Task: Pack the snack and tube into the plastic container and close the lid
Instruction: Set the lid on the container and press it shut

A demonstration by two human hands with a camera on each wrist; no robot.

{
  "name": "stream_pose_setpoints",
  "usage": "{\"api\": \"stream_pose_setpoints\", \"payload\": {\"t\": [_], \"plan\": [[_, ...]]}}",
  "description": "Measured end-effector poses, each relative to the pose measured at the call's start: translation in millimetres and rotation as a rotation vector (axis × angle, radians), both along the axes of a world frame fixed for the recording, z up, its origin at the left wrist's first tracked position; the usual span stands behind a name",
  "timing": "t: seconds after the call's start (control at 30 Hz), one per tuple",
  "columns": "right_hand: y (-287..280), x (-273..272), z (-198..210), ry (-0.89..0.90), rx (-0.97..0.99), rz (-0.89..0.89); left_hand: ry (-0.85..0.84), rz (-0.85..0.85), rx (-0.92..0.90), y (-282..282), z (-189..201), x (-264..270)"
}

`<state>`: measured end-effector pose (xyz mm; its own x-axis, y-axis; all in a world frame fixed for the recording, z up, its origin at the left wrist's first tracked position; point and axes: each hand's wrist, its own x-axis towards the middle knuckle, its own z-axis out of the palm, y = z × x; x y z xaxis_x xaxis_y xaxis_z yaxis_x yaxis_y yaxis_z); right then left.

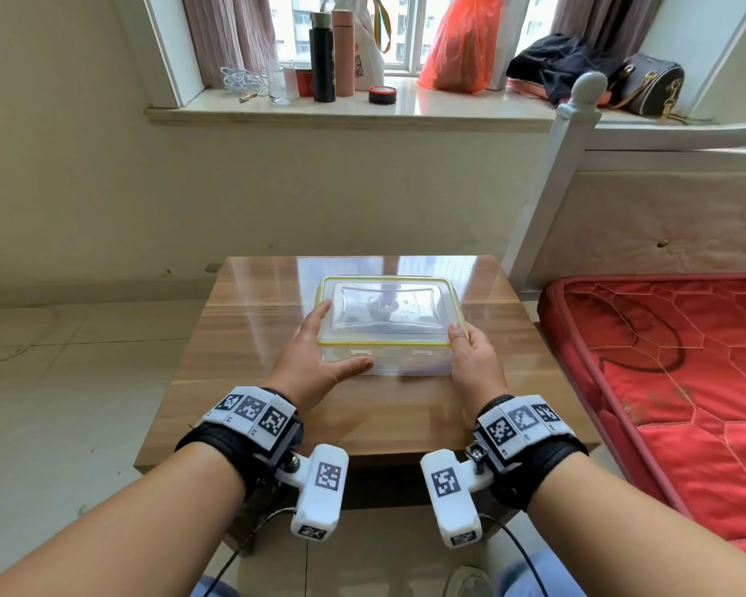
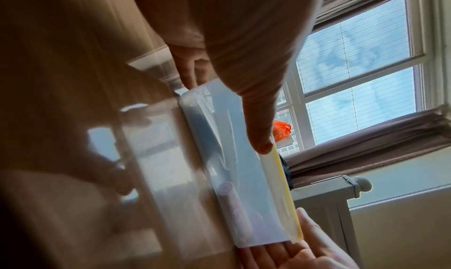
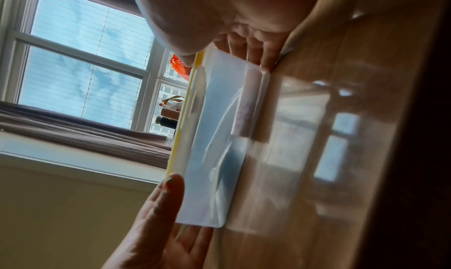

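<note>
The clear plastic container [image 1: 405,366] stands on the wooden table [image 1: 276,424] with its yellow-rimmed lid [image 1: 388,314] lying on top. Through the front wall a pale pink tube [image 2: 227,196] and a bluish snack packet [image 2: 202,130] show faintly inside. My left hand [image 1: 315,346] lies over the lid's left edge with straight fingers, its thumb stretched along the front wall. My right hand [image 1: 470,355] presses its thumb on the lid's near right corner. Its fingers [image 2: 273,254] lie flat against the right wall. The side latches are hidden by the hands.
The table is small, and its front edge lies just under my wrists. A red mattress [image 1: 664,381] and a white bedpost [image 1: 548,187] stand close on the right. The windowsill [image 1: 362,109] behind holds bottles, a glass and an orange bag [image 1: 461,45].
</note>
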<state>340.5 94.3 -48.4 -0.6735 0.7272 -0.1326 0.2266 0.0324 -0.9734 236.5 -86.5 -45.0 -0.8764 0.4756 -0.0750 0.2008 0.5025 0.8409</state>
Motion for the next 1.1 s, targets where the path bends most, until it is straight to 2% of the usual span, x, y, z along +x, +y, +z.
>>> {"api": "stream_pose_setpoints", "payload": {"t": [0.4,0.73,1.1], "plan": [[-17.7,-60.0,5.2,-0.025,0.055,0.096,-0.052,0.085,0.099,-31.0,16.2,-39.9],[-48.0,-123.4,7.9,-0.011,0.015,0.259,-0.078,0.152,0.069,-69.7,18.0,-101.1],[-56.6,-175.6,4.2,-0.012,0.045,0.293,-0.089,0.166,0.044,-80.2,17.7,-155.4]]}}
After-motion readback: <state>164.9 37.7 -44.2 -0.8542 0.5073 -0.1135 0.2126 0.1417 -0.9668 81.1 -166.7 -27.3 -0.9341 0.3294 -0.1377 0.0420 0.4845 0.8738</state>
